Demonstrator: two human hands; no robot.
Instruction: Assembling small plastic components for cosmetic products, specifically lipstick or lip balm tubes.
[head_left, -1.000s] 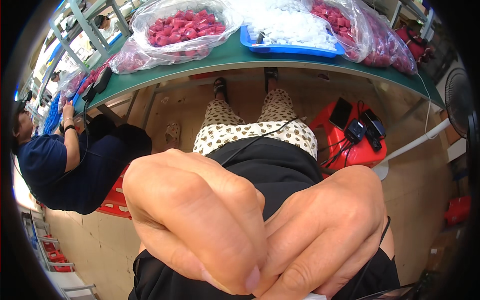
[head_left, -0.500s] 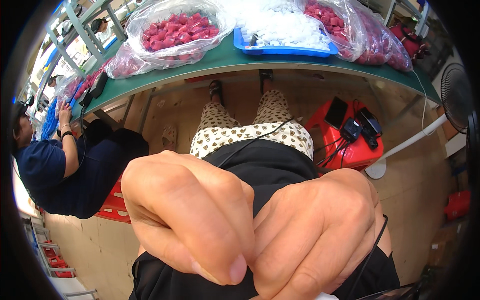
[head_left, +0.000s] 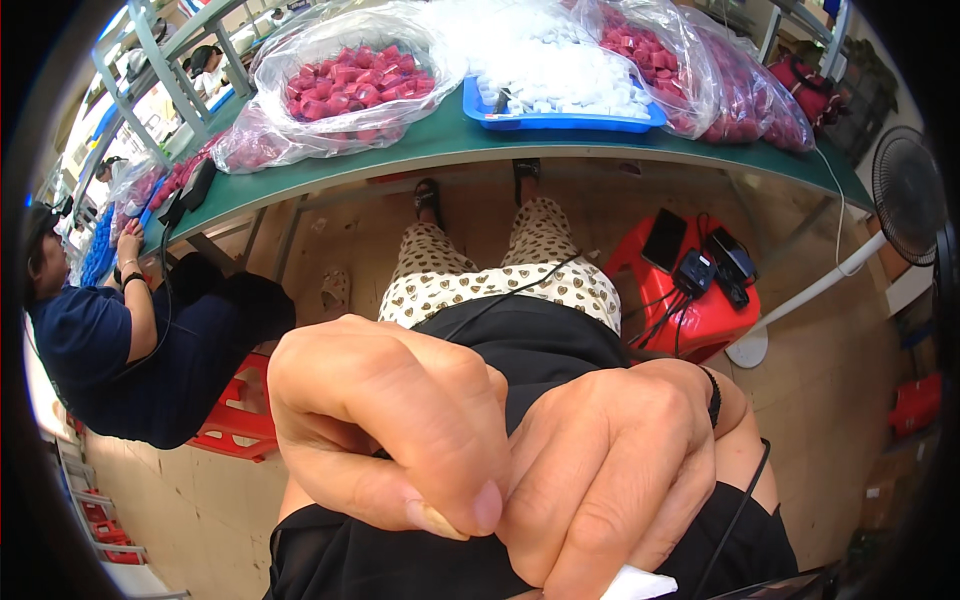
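Close in front of my dark top, both hands are raised and touch each other at the fingers. My left hand (head_left: 400, 420) is closed, thumb and forefinger pressed together in a pinch; whatever lies between them is hidden. Beside it my right hand (head_left: 610, 460) is curled with its knuckles up, fingertips out of sight. A small white piece (head_left: 638, 583) sticks out below the right fingers at the lower edge; I cannot tell whether that hand grips it.
Beyond my legs, a green table (head_left: 400, 163) holds a bag of red parts (head_left: 360, 85), a blue tray (head_left: 565, 122) heaped with white pieces, and more red bags (head_left: 740, 95). A red stool (head_left: 725, 335) carries devices. A fan (head_left: 905, 195) stands right; a co-worker (head_left: 90, 330) sits left.
My left hand has moved slightly right, and my right hand a little left and down. More of the white piece and a dark band at my right wrist now show.
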